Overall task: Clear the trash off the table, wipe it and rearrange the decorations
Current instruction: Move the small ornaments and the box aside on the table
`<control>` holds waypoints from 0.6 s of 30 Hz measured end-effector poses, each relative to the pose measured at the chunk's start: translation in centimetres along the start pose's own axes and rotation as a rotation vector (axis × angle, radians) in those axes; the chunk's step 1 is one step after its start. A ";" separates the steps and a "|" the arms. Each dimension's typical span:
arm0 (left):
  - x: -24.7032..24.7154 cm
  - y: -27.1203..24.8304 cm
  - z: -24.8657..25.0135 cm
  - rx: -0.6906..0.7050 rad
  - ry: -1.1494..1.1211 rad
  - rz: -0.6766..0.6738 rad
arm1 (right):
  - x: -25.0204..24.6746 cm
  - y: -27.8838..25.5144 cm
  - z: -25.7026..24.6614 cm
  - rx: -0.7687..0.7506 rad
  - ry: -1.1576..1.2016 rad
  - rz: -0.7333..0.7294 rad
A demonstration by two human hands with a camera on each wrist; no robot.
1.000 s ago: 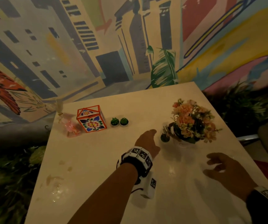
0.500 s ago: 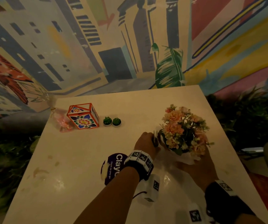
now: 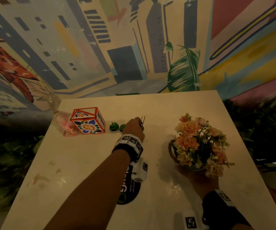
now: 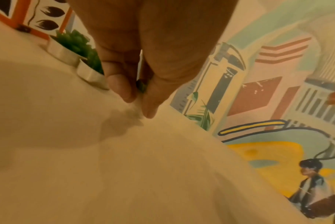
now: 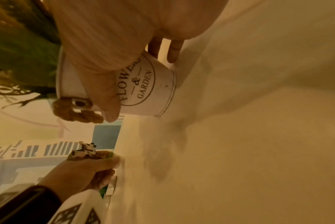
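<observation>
My left hand (image 3: 134,126) (image 4: 138,104) pinches a small green ornament (image 4: 141,86) (image 5: 86,151) with thin sticks, low over the table and just right of two small green plants in silver cups (image 3: 117,127) (image 4: 80,60). In the right wrist view the ornament carries a striped zebra-like figure. My right hand (image 3: 198,178) (image 5: 141,89) grips a white "Flowers & Garden" pot (image 5: 158,94) of peach flowers (image 3: 198,143), which stands on the right half of the table (image 3: 167,105). A rope handle (image 5: 76,115) hangs at the pot's rim.
A painted orange-framed box (image 3: 88,121) and a pink wrapped bag (image 3: 65,127) sit at the far left. A round black sticker (image 3: 130,188) lies under my left forearm. Brown stains (image 3: 40,179) mark the near left. Foliage borders both table sides; a mural wall is behind.
My left hand left the flower pot's side and reached far-left to the green plants, carrying the small ornament. My right hand closed round the pot and holds it farther right.
</observation>
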State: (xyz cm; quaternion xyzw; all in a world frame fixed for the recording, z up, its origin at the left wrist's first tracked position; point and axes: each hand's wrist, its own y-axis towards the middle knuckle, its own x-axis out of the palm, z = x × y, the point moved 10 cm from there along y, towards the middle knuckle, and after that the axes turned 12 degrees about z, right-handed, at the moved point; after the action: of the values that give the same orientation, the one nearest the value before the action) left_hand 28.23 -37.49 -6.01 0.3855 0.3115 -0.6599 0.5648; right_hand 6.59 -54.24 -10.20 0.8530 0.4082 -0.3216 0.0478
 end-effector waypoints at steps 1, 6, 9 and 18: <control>-0.2 0.7 0.1 0.009 0.011 0.002 | 0.2 0.0 -0.5 -0.019 -0.053 -0.028; 0.4 1.8 -0.5 -0.021 0.016 -0.015 | 1.5 0.5 -1.0 -0.034 -0.051 -0.053; 1.3 1.6 -1.1 -0.045 0.017 -0.043 | 0.1 1.6 -1.0 0.026 0.065 0.131; -7.1 -7.7 -3.8 0.061 -0.259 0.241 | 4.2 6.1 -3.5 0.072 0.283 0.111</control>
State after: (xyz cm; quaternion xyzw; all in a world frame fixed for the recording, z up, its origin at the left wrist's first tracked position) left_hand 21.69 -29.42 -2.00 0.3490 0.1676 -0.6407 0.6631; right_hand 14.77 -54.28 -11.07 0.9123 0.3513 -0.2094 -0.0230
